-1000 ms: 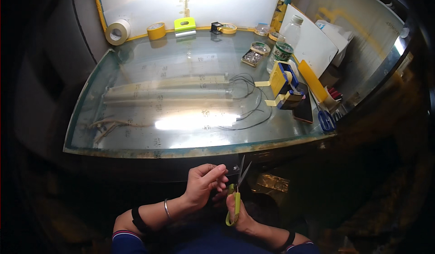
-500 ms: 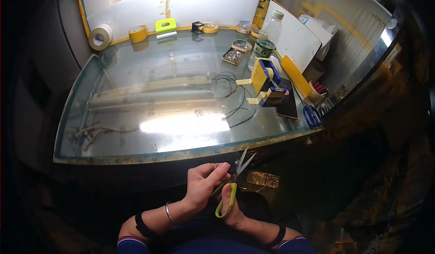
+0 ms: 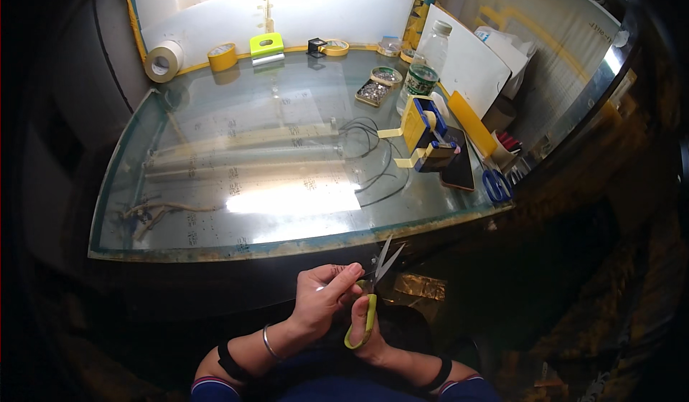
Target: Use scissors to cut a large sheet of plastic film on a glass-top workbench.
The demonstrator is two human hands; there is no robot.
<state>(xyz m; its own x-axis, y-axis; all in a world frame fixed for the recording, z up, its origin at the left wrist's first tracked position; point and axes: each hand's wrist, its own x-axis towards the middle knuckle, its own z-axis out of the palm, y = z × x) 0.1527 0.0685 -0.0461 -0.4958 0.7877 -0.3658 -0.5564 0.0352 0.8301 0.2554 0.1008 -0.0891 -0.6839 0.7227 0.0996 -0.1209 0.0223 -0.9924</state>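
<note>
In front of the glass table's near edge, my right hand (image 3: 373, 341) is closed on a pair of scissors (image 3: 371, 309) with yellow-green handles. My thumb is through one handle loop, and the blades point up and away from me, parted in a narrow V. Just left of the scissors, my left hand (image 3: 326, 294) is closed in a pinch, thumb against forefinger. What it pinches, if anything, is too small to make out. A small bright glint shows beside that thumb.
On the glass table (image 3: 287, 248) a yellow-and-blue tape dispenser (image 3: 423, 129), a phone (image 3: 458, 165), a plastic bottle (image 3: 429, 65) and a small box (image 3: 373, 92) stand at the right. Tape rolls (image 3: 222, 57) and a green hole punch (image 3: 267, 45) line the back. Blue-handled scissors (image 3: 497, 185) lie near the right corner.
The view has shifted slightly, so the table contents sit a little lower and farther right. My hands and the parted scissors keep nearly the same pose.
</note>
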